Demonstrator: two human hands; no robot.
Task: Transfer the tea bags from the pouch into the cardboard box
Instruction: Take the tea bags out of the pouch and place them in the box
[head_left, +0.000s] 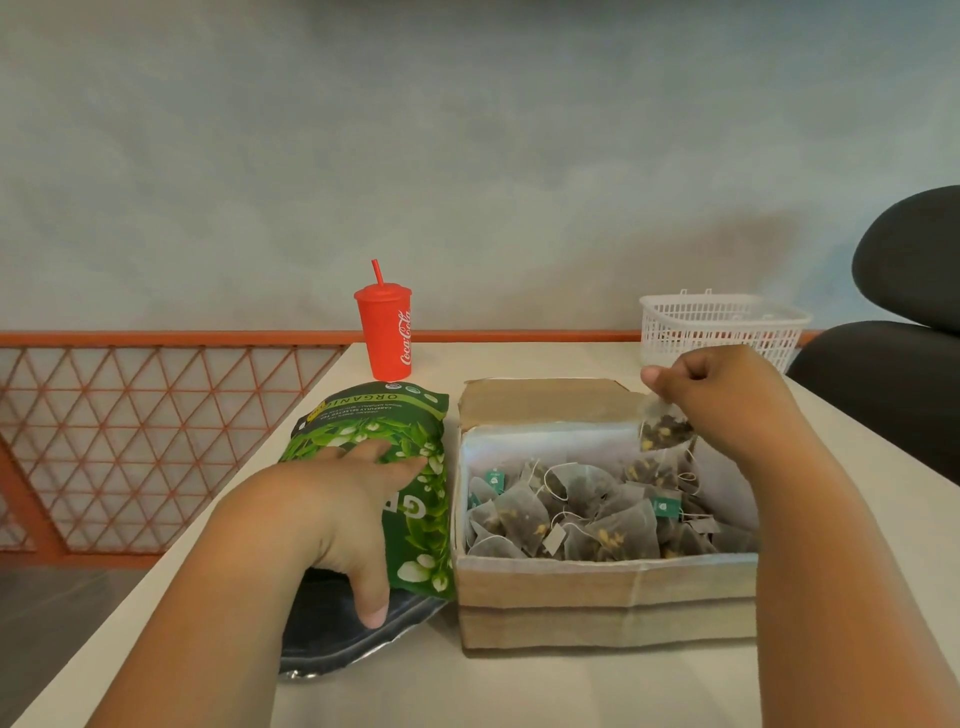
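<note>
one pouch (415, 540), one box (608, 603), one cup (387, 338)

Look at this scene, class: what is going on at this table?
A person's left hand rests flat on the green pouch, which lies beside the open cardboard box. The right hand pinches one tea bag above the box's far right corner. A pile of tea bags already lies inside the box, so the transfer looks well under way.

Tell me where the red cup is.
Head view: the red cup stands upright just behind the green pouch, left of the cardboard box.
</note>
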